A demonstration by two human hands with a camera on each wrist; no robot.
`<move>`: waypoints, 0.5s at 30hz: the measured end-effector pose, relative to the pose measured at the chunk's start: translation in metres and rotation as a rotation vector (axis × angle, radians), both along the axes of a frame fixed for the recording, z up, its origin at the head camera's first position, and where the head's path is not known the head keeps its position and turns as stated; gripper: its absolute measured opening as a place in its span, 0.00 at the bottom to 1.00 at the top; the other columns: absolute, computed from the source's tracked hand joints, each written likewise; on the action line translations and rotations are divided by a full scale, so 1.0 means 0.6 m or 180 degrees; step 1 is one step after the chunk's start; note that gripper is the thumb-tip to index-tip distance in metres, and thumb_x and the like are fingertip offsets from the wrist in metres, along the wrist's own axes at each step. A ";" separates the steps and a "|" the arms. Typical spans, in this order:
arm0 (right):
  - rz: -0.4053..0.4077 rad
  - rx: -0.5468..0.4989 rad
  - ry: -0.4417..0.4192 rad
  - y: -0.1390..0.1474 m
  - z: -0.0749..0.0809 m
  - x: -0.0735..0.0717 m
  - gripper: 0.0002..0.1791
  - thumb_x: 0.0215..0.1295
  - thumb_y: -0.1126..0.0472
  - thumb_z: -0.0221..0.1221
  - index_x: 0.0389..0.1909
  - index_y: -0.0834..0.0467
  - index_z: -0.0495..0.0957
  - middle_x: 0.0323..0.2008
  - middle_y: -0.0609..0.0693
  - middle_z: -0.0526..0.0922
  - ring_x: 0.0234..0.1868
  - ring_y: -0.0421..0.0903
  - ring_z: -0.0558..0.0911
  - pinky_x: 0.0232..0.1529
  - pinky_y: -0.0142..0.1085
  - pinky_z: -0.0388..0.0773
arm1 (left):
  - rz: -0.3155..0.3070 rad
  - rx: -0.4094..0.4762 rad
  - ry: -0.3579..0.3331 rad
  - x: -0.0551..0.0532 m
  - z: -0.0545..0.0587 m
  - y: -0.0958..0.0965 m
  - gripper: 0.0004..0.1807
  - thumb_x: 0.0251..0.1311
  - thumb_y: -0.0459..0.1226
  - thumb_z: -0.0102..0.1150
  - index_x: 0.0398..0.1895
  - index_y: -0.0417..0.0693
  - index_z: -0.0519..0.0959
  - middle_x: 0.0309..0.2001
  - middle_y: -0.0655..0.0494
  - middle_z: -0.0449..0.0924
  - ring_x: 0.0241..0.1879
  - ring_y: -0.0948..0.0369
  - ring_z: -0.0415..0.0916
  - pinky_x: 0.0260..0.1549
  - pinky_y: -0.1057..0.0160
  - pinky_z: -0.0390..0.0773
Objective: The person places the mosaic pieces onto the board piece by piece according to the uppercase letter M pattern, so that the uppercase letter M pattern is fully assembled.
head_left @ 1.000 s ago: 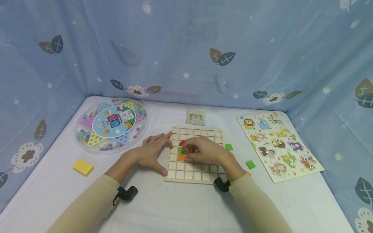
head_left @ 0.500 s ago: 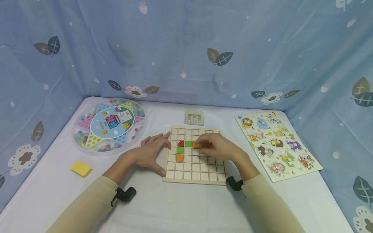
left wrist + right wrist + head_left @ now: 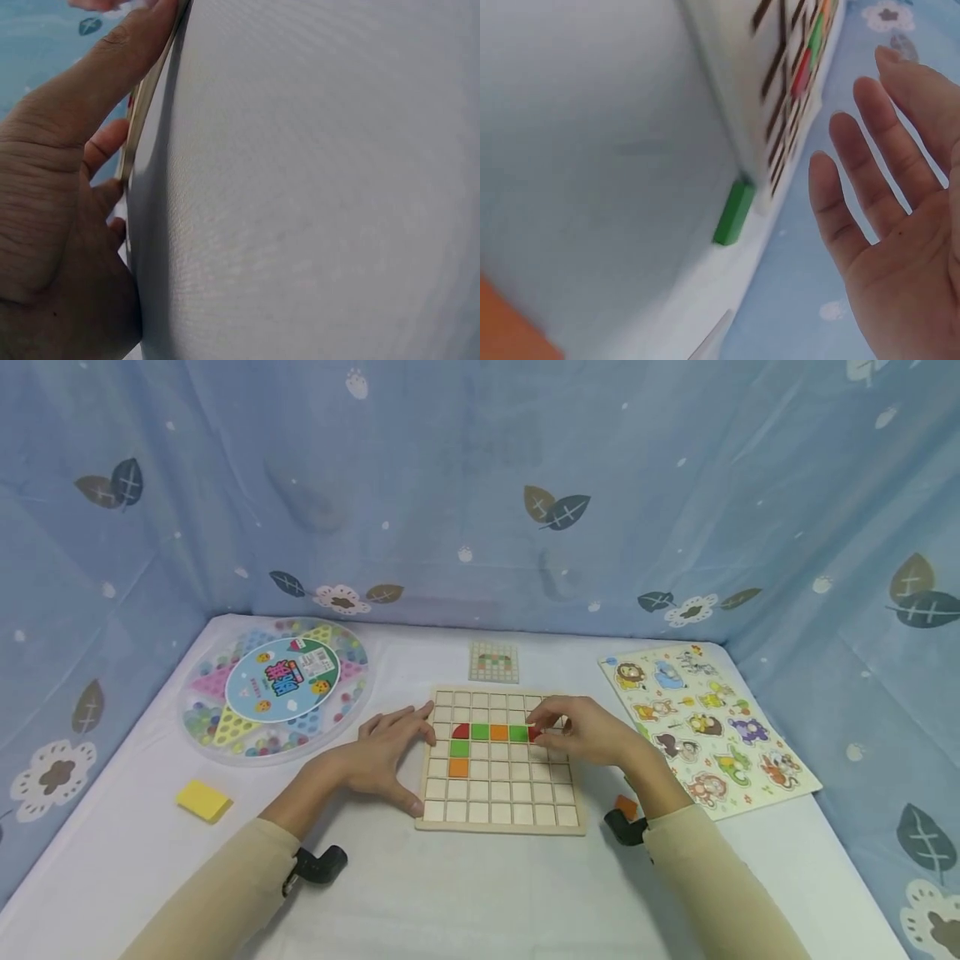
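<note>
My left hand (image 3: 386, 760) rests along the left edge of a wooden grid board (image 3: 501, 829), thumb and fingers spread, also at the board's side in the left wrist view. My right hand (image 3: 596, 735) is over the board's right part, fingertips at a red rounded-corner tile (image 3: 534, 733). In the right wrist view its fingers are extended with nothing between them. A row on the board holds another red rounded-corner tile (image 3: 461, 732), a green tile (image 3: 480, 732), an orange tile (image 3: 498, 732) and a second green one. Beneath the row's left end lie a green and an orange tile.
Behind the board lies a small pattern card (image 3: 493, 662). A round bead box (image 3: 277, 693) and a yellow block (image 3: 203, 801) are at left. An animal puzzle board (image 3: 705, 727) is at right. A loose orange tile (image 3: 626, 807) and a green tile (image 3: 733, 214) lie beside the board.
My right hand has moved rightward from the left column of tiles to the row's right end, uncovering the tiles between. The left hand stays at the board's edge.
</note>
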State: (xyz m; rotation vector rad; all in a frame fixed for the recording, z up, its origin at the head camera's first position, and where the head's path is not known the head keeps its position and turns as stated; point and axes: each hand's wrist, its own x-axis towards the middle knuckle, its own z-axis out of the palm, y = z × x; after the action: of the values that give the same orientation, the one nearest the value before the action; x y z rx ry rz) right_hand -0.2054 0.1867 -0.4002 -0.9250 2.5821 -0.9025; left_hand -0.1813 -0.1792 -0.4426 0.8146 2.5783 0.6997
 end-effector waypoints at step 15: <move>-0.0266 0.0034 0.0107 0.051 -0.011 -0.014 0.14 0.68 0.64 0.66 0.54 0.57 0.82 0.53 0.50 0.84 0.56 0.54 0.79 0.53 0.52 0.78 | 0.0023 0.0014 -0.0012 0.002 0.001 0.000 0.51 0.31 0.68 0.81 0.57 0.64 0.64 0.85 0.55 0.36 0.82 0.44 0.36 0.71 0.29 0.39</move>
State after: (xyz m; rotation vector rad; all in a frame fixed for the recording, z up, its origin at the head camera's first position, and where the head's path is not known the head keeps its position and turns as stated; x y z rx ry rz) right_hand -0.2136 0.2173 -0.4066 -0.8421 2.6692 -0.9014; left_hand -0.1799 -0.1793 -0.4420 0.8049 2.5785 0.7085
